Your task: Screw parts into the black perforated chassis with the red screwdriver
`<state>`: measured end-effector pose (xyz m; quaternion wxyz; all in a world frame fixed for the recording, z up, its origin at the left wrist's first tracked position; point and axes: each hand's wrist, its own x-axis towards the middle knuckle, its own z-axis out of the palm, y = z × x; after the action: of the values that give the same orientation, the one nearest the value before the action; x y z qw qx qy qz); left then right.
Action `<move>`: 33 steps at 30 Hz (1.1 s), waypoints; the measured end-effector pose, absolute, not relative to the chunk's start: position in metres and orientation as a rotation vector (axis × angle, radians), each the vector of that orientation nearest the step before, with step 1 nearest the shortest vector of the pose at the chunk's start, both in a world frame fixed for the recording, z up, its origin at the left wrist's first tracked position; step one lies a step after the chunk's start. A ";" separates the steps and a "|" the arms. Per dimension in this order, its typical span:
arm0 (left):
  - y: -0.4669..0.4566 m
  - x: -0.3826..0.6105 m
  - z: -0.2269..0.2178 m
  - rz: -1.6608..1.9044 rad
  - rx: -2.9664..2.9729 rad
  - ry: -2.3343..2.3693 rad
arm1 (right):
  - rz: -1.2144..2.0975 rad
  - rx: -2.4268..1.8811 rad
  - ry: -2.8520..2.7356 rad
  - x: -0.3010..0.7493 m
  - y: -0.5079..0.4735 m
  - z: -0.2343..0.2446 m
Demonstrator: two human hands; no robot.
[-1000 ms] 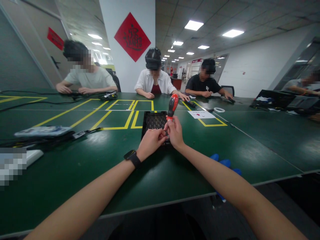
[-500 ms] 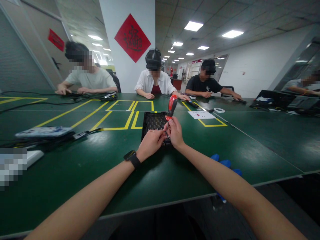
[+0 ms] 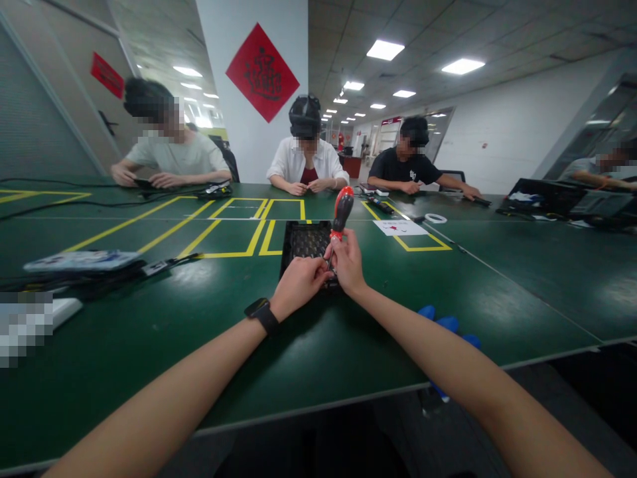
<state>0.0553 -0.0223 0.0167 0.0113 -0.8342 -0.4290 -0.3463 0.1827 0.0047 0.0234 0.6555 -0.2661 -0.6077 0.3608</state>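
A screwdriver (image 3: 342, 209) with a red and dark grey handle stands nearly upright, its shaft pointing down. My right hand (image 3: 348, 265) is closed around its lower part, below the thick of the handle. Close beside the shaft is my left hand (image 3: 301, 282), its fingers pinched together near the tip; what they hold, if anything, is hidden. Under both hands a black open tray-like case (image 3: 293, 234) with rows of round cells lies on the green table (image 3: 239, 358). The hands cover the near right part of the case.
Yellow tape lines (image 3: 219, 255) mark the table. At left lie a light-coloured box (image 3: 82, 261) and dark cables (image 3: 124, 273). Rightward are a white sheet (image 3: 401, 228), a tape roll (image 3: 436, 218) and blue objects (image 3: 448, 324) at the near edge. Several people sit across the table.
The screwdriver's handle has shifted slightly, while both hands stay at the case. Across the table, the person in white has drawn an outstretched hand back to the other hand.
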 end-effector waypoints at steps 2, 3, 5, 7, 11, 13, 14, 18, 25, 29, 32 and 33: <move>-0.022 0.056 0.017 -1.046 -2.614 -1.317 | 0.838 -0.603 -1.382 0.183 0.005 0.024; -0.021 0.056 0.017 -1.026 -2.617 -1.316 | 0.855 -0.600 -1.386 0.183 0.005 0.024; -0.021 0.056 0.017 -0.989 -2.611 -1.330 | 0.890 -0.593 -1.391 0.183 0.004 0.025; -0.021 0.057 0.018 -0.968 -2.609 -1.345 | 0.908 -0.584 -1.393 0.183 0.003 0.026; -0.021 0.057 0.019 -1.007 -2.636 -1.340 | 0.869 -0.570 -1.398 0.183 0.003 0.026; -0.022 0.057 0.019 -1.044 -2.625 -1.357 | 0.855 -0.572 -1.402 0.183 0.003 0.025; -0.022 0.057 0.019 -1.055 -2.616 -1.373 | 0.850 -0.575 -1.403 0.183 0.003 0.025; -0.022 0.057 0.018 -1.058 -2.610 -1.394 | 0.847 -0.583 -1.407 0.183 0.002 0.025; -0.021 0.055 0.018 -0.942 -2.617 -1.277 | 0.831 -0.588 -1.401 0.183 0.002 0.026; -0.022 0.056 0.018 -0.894 -2.584 -1.267 | 0.815 -0.598 -1.407 0.183 0.002 0.026; -0.024 0.057 0.019 -0.899 -2.554 -1.260 | 0.806 -0.589 -1.392 0.183 0.002 0.026; -0.024 0.057 0.019 -0.911 -2.547 -1.257 | 0.801 -0.581 -1.391 0.183 0.001 0.025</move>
<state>0.0567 -0.0243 0.0194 0.0792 -0.8513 -0.4200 -0.3043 0.1826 0.0011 0.0253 0.6574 -0.2566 -0.6140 0.3536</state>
